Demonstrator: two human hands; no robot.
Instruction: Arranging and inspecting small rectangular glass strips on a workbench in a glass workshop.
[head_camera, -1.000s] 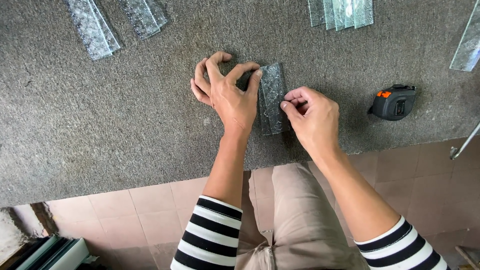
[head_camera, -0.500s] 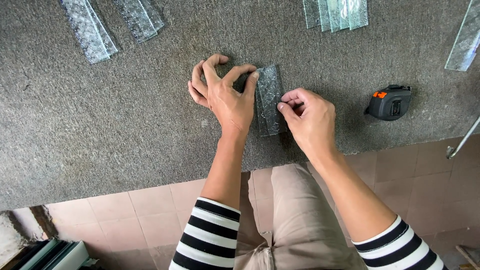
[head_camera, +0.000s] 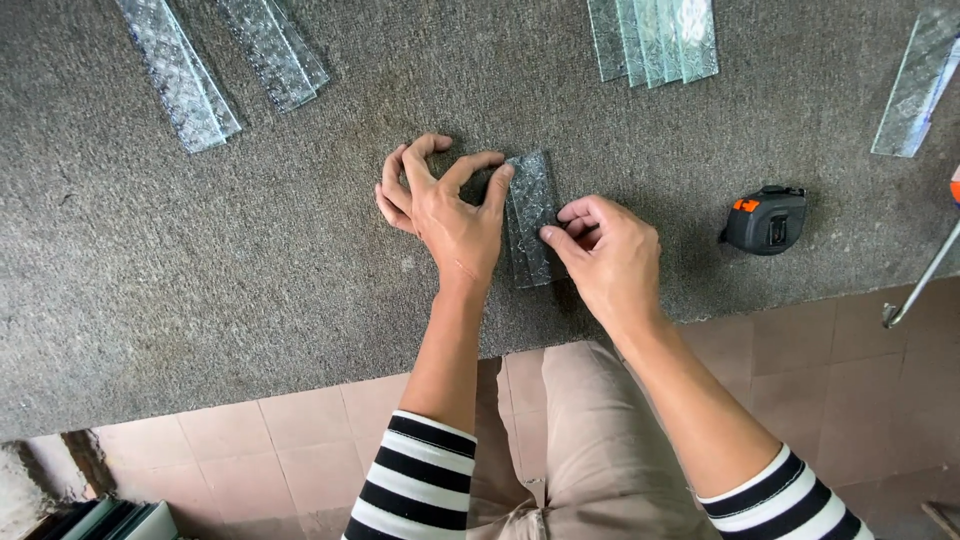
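Note:
A small stack of textured clear glass strips (head_camera: 530, 205) lies on the grey carpeted bench (head_camera: 230, 250). My left hand (head_camera: 447, 215) rests on the carpet just left of the stack, its index fingertip pressing on the stack's upper left edge. My right hand (head_camera: 600, 250) pinches the stack's right edge between thumb and index finger. Both forearms wear black-and-white striped sleeves.
More textured glass strips lie at the top left (head_camera: 175, 70), beside them (head_camera: 272, 50), at the top middle (head_camera: 652, 38) and top right (head_camera: 915, 80). A dark tape measure (head_camera: 766, 218) with an orange button sits right of my hands. A metal rod (head_camera: 920, 285) pokes in at the right edge.
The view has shifted, so everything sits lower in the frame. My right thumb has slid a little further left onto the strips. Both hands stay on the stack.

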